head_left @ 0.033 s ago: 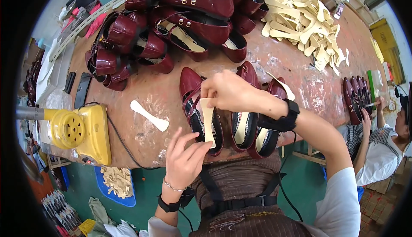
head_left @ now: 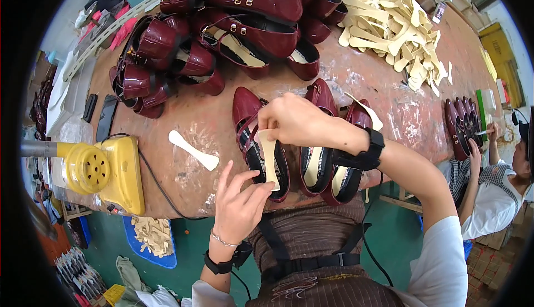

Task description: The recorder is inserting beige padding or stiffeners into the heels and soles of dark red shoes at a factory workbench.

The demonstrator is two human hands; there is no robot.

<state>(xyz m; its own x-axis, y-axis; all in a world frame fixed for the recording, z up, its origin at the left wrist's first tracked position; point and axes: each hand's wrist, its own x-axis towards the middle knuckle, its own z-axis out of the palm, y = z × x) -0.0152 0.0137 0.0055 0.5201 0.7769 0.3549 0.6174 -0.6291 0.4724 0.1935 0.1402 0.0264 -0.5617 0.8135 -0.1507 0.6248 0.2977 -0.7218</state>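
My right hand (head_left: 300, 119) is closed, pinching the far end of a cream insole (head_left: 269, 159) above a glossy burgundy shoe (head_left: 245, 104) with a strap. The insole's near end sits over the heel part of that shoe. My left hand (head_left: 240, 204) has its fingers stretched apart, one fingertip touching the insole's near end and another close to the shoe's rim. To the right stand two more burgundy shoes, a middle shoe (head_left: 321, 91) and an outer shoe (head_left: 359, 119), each with a cream insole inside. Another loose insole (head_left: 193, 150) lies to the left.
Burgundy shoes (head_left: 253, 6) are heaped at the back, with a pile of cream insoles (head_left: 395, 26) at right. A yellow machine (head_left: 119, 179) and its cable occupy the left. Below stands a blue tray (head_left: 167, 260) of scraps. Another person (head_left: 495, 187) works at right.
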